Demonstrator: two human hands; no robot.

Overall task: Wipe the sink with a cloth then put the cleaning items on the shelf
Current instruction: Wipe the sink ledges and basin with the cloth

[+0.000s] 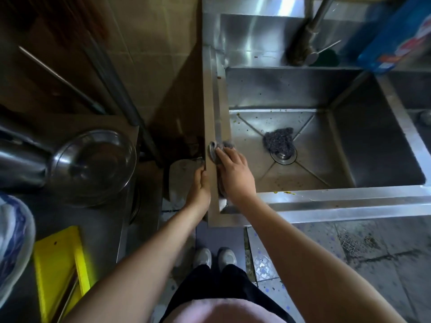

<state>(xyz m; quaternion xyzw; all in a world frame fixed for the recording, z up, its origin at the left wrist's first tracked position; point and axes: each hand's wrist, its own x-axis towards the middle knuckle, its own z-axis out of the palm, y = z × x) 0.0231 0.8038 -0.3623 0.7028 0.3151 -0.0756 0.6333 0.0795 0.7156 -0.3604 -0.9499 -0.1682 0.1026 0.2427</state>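
Steel sink (217, 108) stands ahead, its left rim running away from the person, and along that rim lies the grey cloth (213, 151), pressed under the flat grip of the right hand (234, 173), while the left hand (199, 185) clasps the sink's outer edge alongside.

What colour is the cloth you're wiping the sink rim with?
Grey, seen in the head view: the cloth under the right hand.

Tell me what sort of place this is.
Probably a working kitchen's wash-up area: a deep stainless-steel sink with food scraps on its front rim, a steel scourer lying over the drain, a faucet behind, and a metal bowl to its left.
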